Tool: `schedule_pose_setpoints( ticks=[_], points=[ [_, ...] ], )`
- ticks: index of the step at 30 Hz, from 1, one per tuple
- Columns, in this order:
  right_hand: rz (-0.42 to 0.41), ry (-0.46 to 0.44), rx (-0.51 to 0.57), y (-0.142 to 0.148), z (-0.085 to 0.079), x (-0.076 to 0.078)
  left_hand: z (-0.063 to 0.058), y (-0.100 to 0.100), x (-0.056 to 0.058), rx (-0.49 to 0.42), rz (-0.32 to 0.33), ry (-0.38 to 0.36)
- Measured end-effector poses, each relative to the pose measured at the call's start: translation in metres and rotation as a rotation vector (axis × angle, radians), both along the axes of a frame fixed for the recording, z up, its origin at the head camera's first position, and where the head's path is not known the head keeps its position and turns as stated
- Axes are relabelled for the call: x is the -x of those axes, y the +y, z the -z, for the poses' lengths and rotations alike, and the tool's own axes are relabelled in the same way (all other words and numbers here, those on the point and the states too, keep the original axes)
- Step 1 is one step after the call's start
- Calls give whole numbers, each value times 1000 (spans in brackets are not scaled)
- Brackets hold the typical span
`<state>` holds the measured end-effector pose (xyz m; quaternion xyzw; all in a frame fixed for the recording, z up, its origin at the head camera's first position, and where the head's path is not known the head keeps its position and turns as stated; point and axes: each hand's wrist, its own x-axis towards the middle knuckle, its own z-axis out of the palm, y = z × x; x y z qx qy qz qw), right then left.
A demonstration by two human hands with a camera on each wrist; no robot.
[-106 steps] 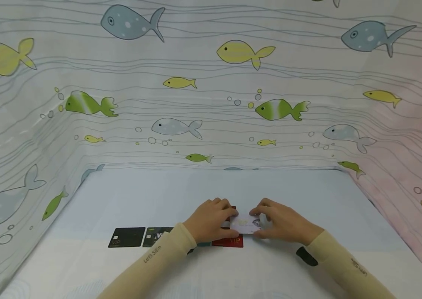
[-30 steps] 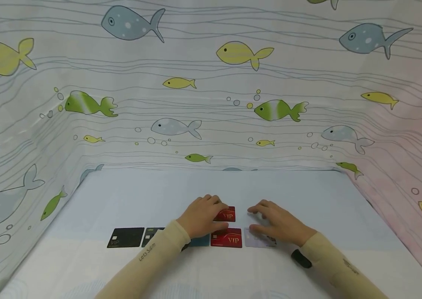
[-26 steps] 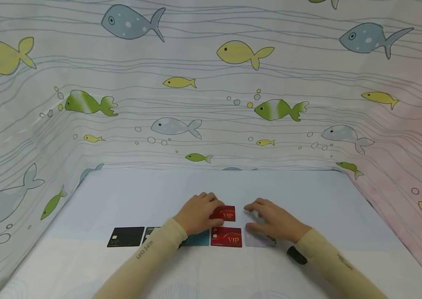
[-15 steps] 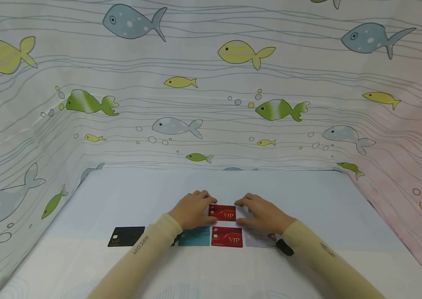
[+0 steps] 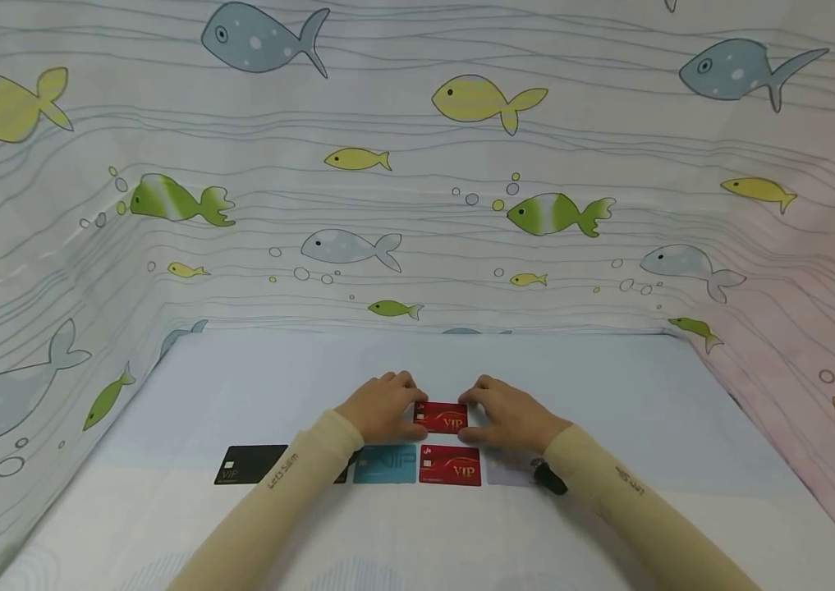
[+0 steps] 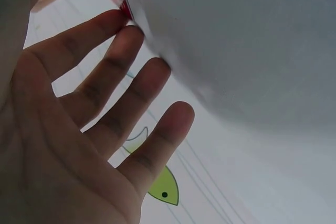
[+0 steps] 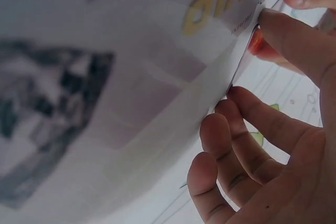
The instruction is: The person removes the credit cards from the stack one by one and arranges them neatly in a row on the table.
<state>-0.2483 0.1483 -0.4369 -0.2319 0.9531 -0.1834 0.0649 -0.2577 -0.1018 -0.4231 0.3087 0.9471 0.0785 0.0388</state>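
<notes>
Both hands are at a red VIP card lying flat above a row of cards. My left hand holds its left end, index fingertip at the far corner and thumb at the near one. Opposite it, my right hand pinches the right end the same way. In the left wrist view, the left hand's fingers are spread, with a sliver of red at the index tip. A pale card with gold VIP lettering fills much of the right wrist view beside the right hand.
Closest to me runs a row: a black VIP card, a dark card mostly hidden by the left sleeve, a blue card, a second red VIP card, and the pale card, partly covered by the right hand. Fish-print cloth walls the white table.
Earlier both hands held the pale card, which now lies at the row's right end. They have since moved left and farther from me, onto the upper red card's two ends.
</notes>
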Motion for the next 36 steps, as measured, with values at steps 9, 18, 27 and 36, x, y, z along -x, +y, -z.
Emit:
schedule_pose_setpoints(
  ticks=[9, 18, 27, 36],
  points=[
    [27, -41, -14, -4, -5, 3, 1, 2, 2, -13, -9, -7],
    [22, -58, -18, -5, -5, 2, 2, 2, 3, -4, 7, -11],
    [1, -31, -32, -3, -6, 1, 3, 3, 1, 11, 45, 79],
    [33, 2, -36, 1, -6, 2, -3, 14, -7, 57, 65, 211]
  ],
)
